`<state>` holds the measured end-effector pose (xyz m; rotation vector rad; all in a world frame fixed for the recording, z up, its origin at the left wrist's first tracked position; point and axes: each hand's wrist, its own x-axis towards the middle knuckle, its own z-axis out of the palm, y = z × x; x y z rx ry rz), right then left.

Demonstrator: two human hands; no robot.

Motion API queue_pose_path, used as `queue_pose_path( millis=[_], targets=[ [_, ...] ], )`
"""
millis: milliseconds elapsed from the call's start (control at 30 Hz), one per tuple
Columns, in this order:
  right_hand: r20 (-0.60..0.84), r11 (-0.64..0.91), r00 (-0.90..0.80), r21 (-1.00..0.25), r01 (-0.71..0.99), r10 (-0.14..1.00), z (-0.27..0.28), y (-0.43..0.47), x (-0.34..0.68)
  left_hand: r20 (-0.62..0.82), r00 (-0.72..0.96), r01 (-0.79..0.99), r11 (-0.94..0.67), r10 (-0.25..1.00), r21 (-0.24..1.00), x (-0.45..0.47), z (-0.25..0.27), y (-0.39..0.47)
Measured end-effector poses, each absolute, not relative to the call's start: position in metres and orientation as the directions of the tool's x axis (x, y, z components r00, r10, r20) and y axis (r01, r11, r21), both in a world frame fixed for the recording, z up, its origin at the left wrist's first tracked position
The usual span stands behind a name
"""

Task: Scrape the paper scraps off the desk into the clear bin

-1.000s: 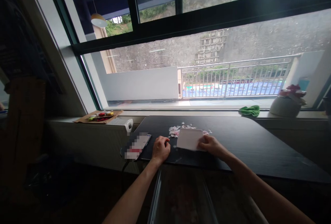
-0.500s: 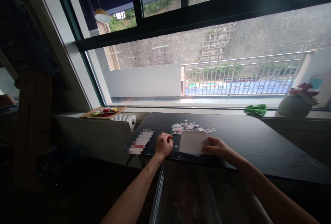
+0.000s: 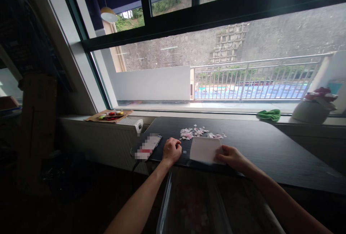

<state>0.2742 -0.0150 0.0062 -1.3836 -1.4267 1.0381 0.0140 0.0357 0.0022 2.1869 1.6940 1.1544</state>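
Observation:
My right hand (image 3: 229, 157) pinches the right edge of a flat, pale rectangular sheet (image 3: 204, 148), which is held just over the black table near its front edge. The sheet has rounded corners and a tiny hole at its upper left. My left hand (image 3: 172, 149) rests on the table to the left of the sheet, fingers curled in; whatever they might hold is hidden. Behind the sheet lies a loose heap of small white and pinkish scraps (image 3: 192, 132). A small pale piece (image 3: 184, 152) sits between the left hand and the sheet.
A phone (image 3: 147, 148), partly blurred out, lies at the left end of the black table (image 3: 259, 147). Below the front edge is a clear plastic bin (image 3: 165, 199). On the windowsill are a green cloth (image 3: 269, 115), a grey jar (image 3: 310, 109) and cardboard with colourful items (image 3: 109, 116).
My right hand has shifted slightly to the right with the pale sheet. My left hand stays in its place, and the whole view has tilted a little.

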Motion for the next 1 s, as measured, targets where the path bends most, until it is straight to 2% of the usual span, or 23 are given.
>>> queue_pose_path(
  millis=[100,233,400,533,800,1000],
  targets=[
    [0.045,0.043,0.005,-0.967,0.25,0.999,0.005,-0.018,0.276,0.465,0.069,0.769,-0.344,0.883,0.539,0.014,0.003,0.035],
    [0.051,0.027,0.073,-0.952,0.305,0.996,0.003,-0.015,0.28,0.466,0.078,0.766,-0.352,0.881,0.538,0.014,0.005,0.034],
    [0.032,0.04,-0.031,-0.957,0.287,0.999,0.0,-0.016,0.275,0.469,0.079,0.768,-0.354,0.88,0.534,0.014,0.004,0.034],
    [0.012,0.021,-0.034,-0.954,0.298,0.999,0.006,-0.02,0.267,0.462,0.079,0.772,-0.347,0.883,0.532,0.014,0.004,0.034],
    [-0.053,-0.03,-0.114,-0.981,0.19,0.992,0.018,-0.03,0.262,0.46,0.079,0.779,-0.343,0.884,0.524,0.014,0.005,0.033],
    [-0.005,0.002,-0.028,-0.97,0.242,1.0,0.016,-0.029,0.269,0.467,0.077,0.777,-0.346,0.881,0.526,0.015,0.004,0.033]
  ],
)
